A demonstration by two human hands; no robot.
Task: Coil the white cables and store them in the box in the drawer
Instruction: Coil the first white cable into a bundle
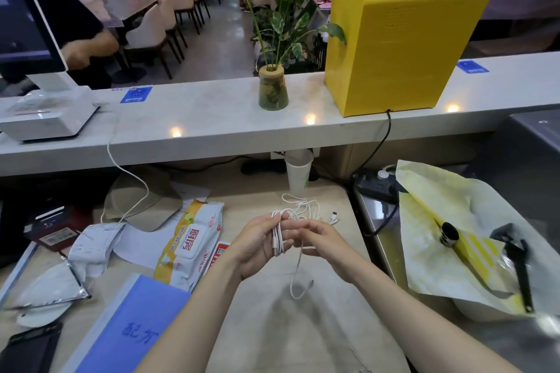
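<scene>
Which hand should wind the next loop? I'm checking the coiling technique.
Probably the right hand: it pinches the free strand of the cable, whose tail hangs below, while the left hand holds the loops already made.

The cable point(278, 239) looped in the left hand point(257, 247) is white, like the paper cup point(298, 174) beyond the hands. Left of them lie a blue folder point(127, 321) and a white-and-orange wipes pack point(189, 239). Beyond the right hand point(325, 241) stands a plain yellow box point(403, 39); to its right lies yellow-patterned white paper point(448, 233).
</scene>
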